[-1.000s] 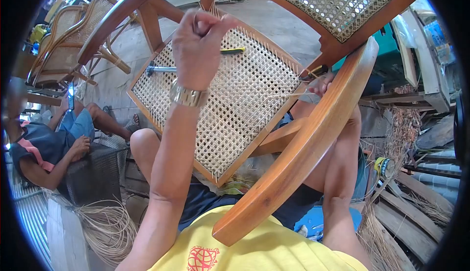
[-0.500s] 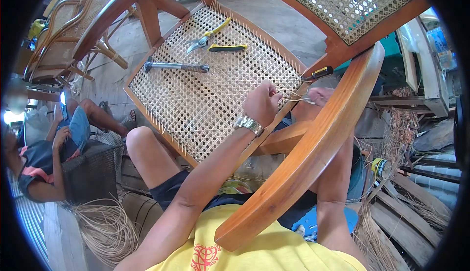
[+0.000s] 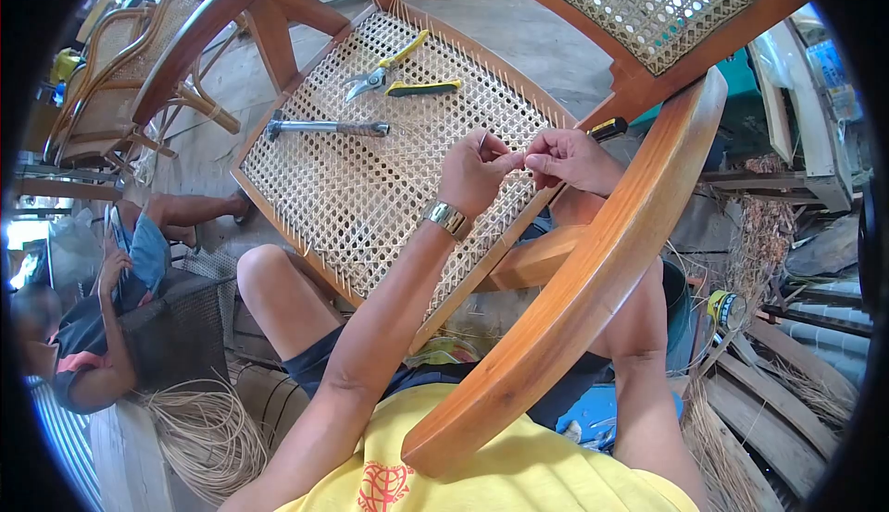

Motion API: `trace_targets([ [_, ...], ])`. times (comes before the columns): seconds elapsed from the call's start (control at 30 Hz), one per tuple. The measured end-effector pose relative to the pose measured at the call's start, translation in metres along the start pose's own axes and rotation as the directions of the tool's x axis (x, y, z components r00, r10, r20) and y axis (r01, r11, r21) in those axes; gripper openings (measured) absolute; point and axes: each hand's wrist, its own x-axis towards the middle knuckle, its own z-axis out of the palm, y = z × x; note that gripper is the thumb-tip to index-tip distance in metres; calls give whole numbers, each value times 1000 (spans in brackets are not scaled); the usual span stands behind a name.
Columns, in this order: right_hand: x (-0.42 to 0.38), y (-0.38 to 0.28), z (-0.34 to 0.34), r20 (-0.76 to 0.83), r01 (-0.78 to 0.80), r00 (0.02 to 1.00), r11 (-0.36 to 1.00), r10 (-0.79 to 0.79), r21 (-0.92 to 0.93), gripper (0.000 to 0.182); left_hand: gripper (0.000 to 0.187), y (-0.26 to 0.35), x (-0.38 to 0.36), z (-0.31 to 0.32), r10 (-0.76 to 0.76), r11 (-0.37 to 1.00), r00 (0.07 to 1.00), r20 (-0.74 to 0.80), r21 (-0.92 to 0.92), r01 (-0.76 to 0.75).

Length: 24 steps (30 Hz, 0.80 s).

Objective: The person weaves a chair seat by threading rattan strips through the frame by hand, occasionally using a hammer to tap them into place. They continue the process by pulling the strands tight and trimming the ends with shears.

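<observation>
A wooden chair's seat frame [image 3: 269, 206] holds a woven cane seat [image 3: 370, 197], with cane ends standing up along its edges. Over the right part of the weave, my left hand [image 3: 475, 174], wearing a metal watch, is closed in a pinch. My right hand [image 3: 572, 157] also pinches, its fingertips meeting the left ones. A thin cane strand seems to be between them, barely visible now. On the seat lie a hammer [image 3: 324, 128] and pruning shears [image 3: 375, 77] with yellow-and-black handles. Beside my right hand is a black-and-yellow tool handle [image 3: 608, 129].
The chair's curved wooden armrest [image 3: 574, 299] crosses in front of my right forearm. The cane backrest [image 3: 667, 12] rises at upper right. A seated person [image 3: 102, 327] is at left, near a coil of cane [image 3: 206, 438]. Rattan chairs [image 3: 139, 68] stand behind; wood planks [image 3: 769, 419] lie at right.
My right hand has come up and left from behind the armrest to meet my left hand. My left hand has shifted slightly left. The person at left has leaned lower.
</observation>
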Motion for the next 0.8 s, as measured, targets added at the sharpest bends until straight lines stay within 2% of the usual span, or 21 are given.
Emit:
trace_targets([
  [0.1,2,-5,1,-2,-56,998,998,56,-15,14,23,2,0,-3,10,1000,1000,-9,-29,-10],
  [0.17,3,-7,1,-16,-66,998,997,66,-31,12,28,9,-7,-7,134,937,975,-178,343,-66],
  [0.2,3,-8,1,-26,-77,997,994,76,-71,11,28,1,-8,-7,135,937,975,-175,343,-68],
  [0.27,9,-10,2,-30,-88,996,990,85,-111,9,35,-23,-12,-9,384,816,897,-221,536,-217],
  [0.3,15,-12,2,-44,-78,996,995,75,-69,9,36,-23,-15,-10,275,831,944,-179,538,-140],
  [0.33,20,-14,2,-60,-67,996,997,65,-26,9,36,-22,-17,-12,275,830,945,-179,540,-140],
  [0.4,28,-9,4,-69,-40,997,995,34,-88,10,33,-20,-21,-13,141,823,988,63,548,-153],
  [0.43,33,-6,7,-41,-6,999,979,-3,-204,11,26,-29,-24,-9,288,798,956,55,538,-271],
  [0.47,36,-2,9,-8,32,999,949,-36,-315,12,26,-33,-26,-9,286,798,957,55,539,-269],
  [0.5,35,-2,9,-8,32,999,949,-37,-313,12,24,-34,-28,-10,301,791,951,68,540,-289],
  [0.57,32,-2,8,-14,-63,998,886,64,-459,16,22,-36,-29,-11,314,782,946,82,542,-307],
  [0.6,32,6,5,-13,-62,998,888,62,-456,16,20,-33,-30,-13,282,786,956,79,552,-278],
  [0.67,35,31,-2,57,201,971,661,-233,-723,22,18,-25,-33,-19,248,787,966,76,565,-246],
  [0.73,32,27,0,44,171,978,669,-202,-723,23,16,-17,-37,-29,118,873,992,34,473,-120],
  [0.8,28,21,1,29,136,986,679,-167,-721,23,22,-24,-36,-40,103,886,994,43,450,-112],
])
